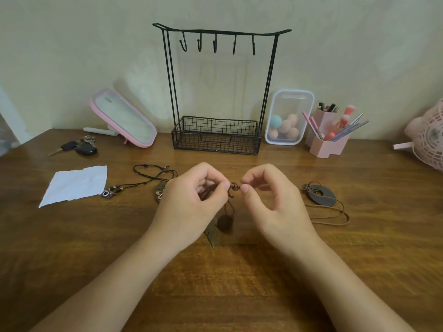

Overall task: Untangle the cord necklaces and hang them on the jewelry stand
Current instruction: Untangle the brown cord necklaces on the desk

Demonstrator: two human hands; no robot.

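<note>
My left hand (191,200) and my right hand (273,200) both pinch a brown cord necklace (233,187) at a knot above the table's middle. Its round dark pendant (225,222) and a leaf-shaped charm (211,232) hang below my hands. A tangle of black cord necklaces (153,174) with a camera charm (107,193) lies to the left of my hands. Another brown cord necklace with a dark ring pendant (322,196) lies to the right. The black wire jewelry stand (220,92) stands at the back centre, its several hooks bare.
A white paper sheet (74,185) and car keys (79,147) lie at the left. A pink-framed mirror (124,118) leans behind them. A clear box of makeup sponges (287,118), a pink brush holder (327,137) and a pink fan (426,137) stand at the right.
</note>
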